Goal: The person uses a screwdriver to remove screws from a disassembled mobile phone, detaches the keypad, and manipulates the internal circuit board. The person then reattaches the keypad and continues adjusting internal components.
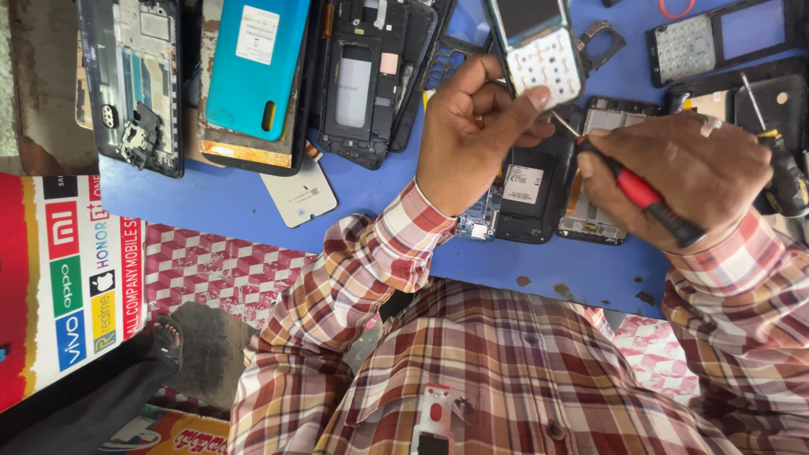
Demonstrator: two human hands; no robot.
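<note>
You look down on a blue table [253, 206], its near edge chipped, with brown rust-like spots along it [539, 282]. Below the edge, the floor [211, 270] has a red and white checked pattern, with a grey worn patch [211, 345] in it. At left, a red and white signboard [67, 278] with coloured logo squares leans near the table. At top left, a brown, scuffed surface [46, 84] sits beside the table. The light is bright, even daylight with soft shadows.
</note>
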